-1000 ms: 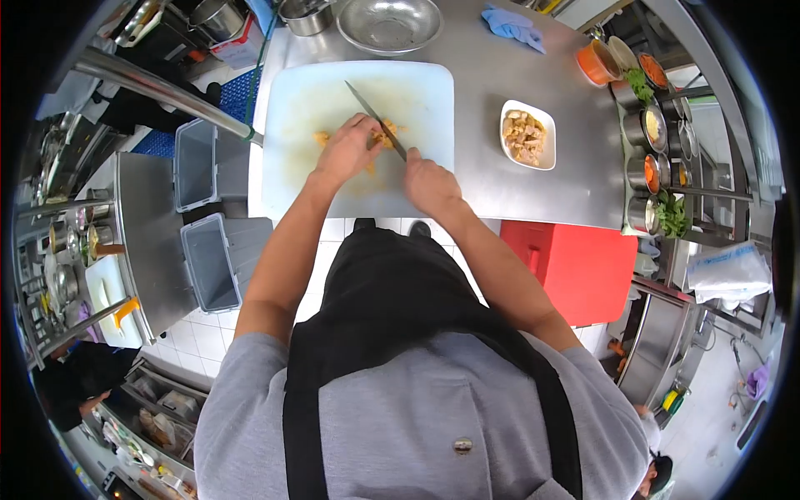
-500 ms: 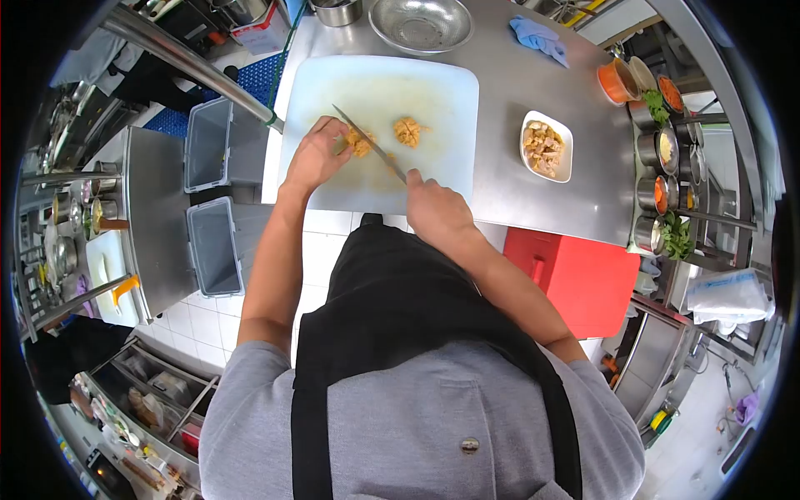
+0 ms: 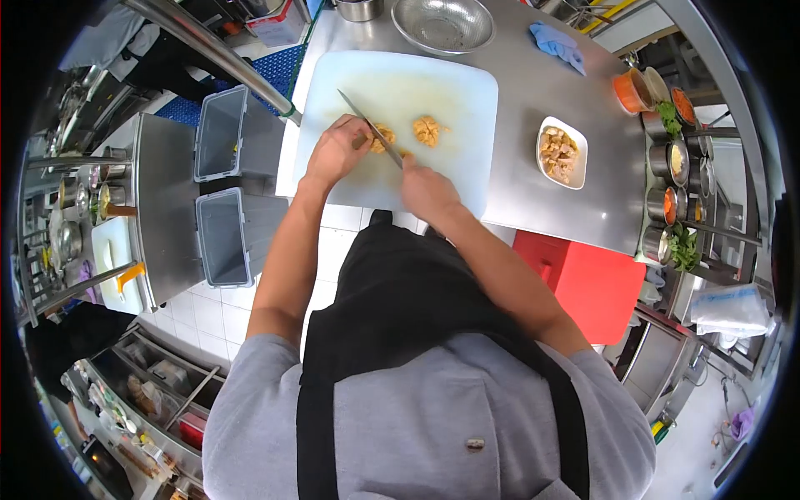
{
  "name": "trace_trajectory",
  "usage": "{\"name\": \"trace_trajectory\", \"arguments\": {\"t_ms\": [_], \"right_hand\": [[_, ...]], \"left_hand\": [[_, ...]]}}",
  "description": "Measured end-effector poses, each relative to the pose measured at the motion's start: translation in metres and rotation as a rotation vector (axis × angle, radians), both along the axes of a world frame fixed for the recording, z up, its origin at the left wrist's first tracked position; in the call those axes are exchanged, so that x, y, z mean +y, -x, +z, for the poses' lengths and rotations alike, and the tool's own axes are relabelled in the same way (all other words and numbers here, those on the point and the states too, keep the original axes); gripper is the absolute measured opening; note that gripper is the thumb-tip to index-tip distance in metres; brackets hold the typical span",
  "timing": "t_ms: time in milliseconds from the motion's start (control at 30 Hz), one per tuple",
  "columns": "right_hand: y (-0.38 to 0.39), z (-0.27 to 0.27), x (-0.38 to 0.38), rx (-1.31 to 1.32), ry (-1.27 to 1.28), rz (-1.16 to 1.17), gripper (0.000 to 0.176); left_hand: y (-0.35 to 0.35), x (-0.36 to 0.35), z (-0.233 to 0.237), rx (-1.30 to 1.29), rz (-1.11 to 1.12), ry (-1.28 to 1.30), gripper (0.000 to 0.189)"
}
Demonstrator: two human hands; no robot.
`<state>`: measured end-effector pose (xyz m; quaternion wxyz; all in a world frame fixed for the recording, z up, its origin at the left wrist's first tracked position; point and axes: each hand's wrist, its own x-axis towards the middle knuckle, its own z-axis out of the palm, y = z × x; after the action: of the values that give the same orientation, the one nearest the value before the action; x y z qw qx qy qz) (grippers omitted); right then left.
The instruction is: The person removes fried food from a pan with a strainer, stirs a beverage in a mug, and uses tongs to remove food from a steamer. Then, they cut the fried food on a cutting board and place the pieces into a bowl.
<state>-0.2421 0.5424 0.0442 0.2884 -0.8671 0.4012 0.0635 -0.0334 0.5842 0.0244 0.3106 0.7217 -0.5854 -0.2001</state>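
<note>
A white cutting board [image 3: 462, 171] lies on the steel table. My right hand [image 3: 429, 193] is closed round the handle of a kitchen knife [image 3: 365, 118], whose blade points away and to the left. The blade crosses a small heap of orange-brown cooked food [image 3: 384, 137], perhaps chicken. My left hand [image 3: 340, 152] has its fingers curled against the left side of that heap, close to the blade; the fingertips are partly hidden. Another heap of the same food [image 3: 427, 131] sits to the right of the knife. A white bowl [image 3: 582, 171] holding cut pieces [image 3: 558, 155] stands right of the board.
At the back are a metal colander [image 3: 443, 25] and a blue cloth [image 3: 557, 46]. Several pots and tubs, including an orange one [image 3: 629, 90], line the right edge. Grey bins [image 3: 223, 237] stand at left; a red box [image 3: 583, 287] is under the table. Another person [image 3: 171, 62] stands back left.
The whole view has shifted, so the table appears farther right. Relative to the board, the knife has slid forward and left over the food. My left hand stays by the heap.
</note>
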Motion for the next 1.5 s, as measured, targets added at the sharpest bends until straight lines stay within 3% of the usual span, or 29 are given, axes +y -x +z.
{"name": "trace_trajectory", "arguments": {"t_ms": [133,200,400,633,733,933,1000,1100,1367,1400,1500], "right_hand": [[0.028,0.053,-0.002,0.030,-0.014,-0.012,0.022],[0.052,0.063,-0.005,0.019,0.080,-0.114,0.022],[0.133,0.041,-0.016,0.073,0.134,-0.243,0.026],[0.145,0.023,-0.005,0.030,0.076,-0.234,0.027],[0.137,0.010,-0.003,-0.055,-0.002,-0.239,0.027],[0.124,-0.001,0.000,-0.156,-0.177,-0.244,0.028],[0.118,0.000,0.000,-0.168,-0.199,-0.230,0.028],[0.108,0.000,0.002,-0.190,-0.272,-0.226,0.028],[0.102,-0.001,0.005,-0.273,-0.459,-0.222,0.030],[0.105,-0.001,0.004,-0.282,-0.451,-0.260,0.030],[0.117,-0.002,0.006,-0.317,-0.533,-0.341,0.031]], "left_hand": [[0.009,0.008,-0.003,0.054,0.065,0.075,0.024],[0.020,0.007,-0.003,-0.010,0.321,0.188,0.042],[0.074,-0.020,-0.040,-0.121,0.373,0.150,0.075],[0.123,-0.044,-0.037,-0.213,0.373,0.199,0.083],[0.137,-0.052,-0.035,-0.307,0.381,0.218,0.080],[0.140,-0.056,-0.039,-0.264,0.460,0.310,0.052],[0.141,-0.055,-0.042,-0.158,0.502,0.384,0.035],[0.144,-0.054,-0.043,-0.041,0.599,0.389,0.025],[0.142,-0.043,-0.045,0.098,0.640,0.493,0.018],[0.146,-0.045,-0.042,0.147,0.715,0.496,0.018],[0.161,-0.057,-0.032,0.228,0.653,0.518,0.018]]}}
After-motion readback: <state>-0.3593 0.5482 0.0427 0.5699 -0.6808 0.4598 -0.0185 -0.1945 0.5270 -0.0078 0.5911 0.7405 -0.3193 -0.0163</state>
